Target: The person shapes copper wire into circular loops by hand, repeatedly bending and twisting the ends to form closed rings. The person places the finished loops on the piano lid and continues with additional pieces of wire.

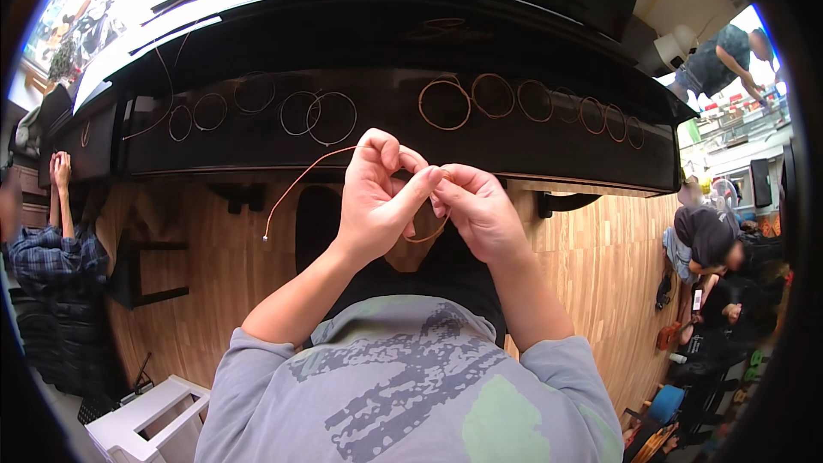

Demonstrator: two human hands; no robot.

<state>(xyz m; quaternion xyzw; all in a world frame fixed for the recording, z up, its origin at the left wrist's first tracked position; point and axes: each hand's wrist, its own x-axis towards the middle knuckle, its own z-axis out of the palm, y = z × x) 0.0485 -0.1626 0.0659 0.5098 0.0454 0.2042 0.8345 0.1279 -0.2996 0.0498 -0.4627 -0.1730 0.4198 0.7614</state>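
Note:
My left hand [381, 189] is closed on a thin copper-coloured wire [300, 177], whose loose end hangs out to the left with a small pale tip. Close against it, my right hand [476, 210] pinches the same wire, which curves down below the fingers in a loop. Both hands are in front of a glossy black instrument, apparently a piano [549, 159]. On its dark surface lie several coiled copper wire rings [469, 103] to the right and several silvery rings [355, 120] toward the left, plus a loose wire trailing at the far left.
A person in a plaid shirt [47, 253] works at the far left. Other people [711, 236] are at cluttered benches on the right. A black stool [159, 291] and a white wooden frame [146, 420] stand low on the left, on the wooden floor [600, 274].

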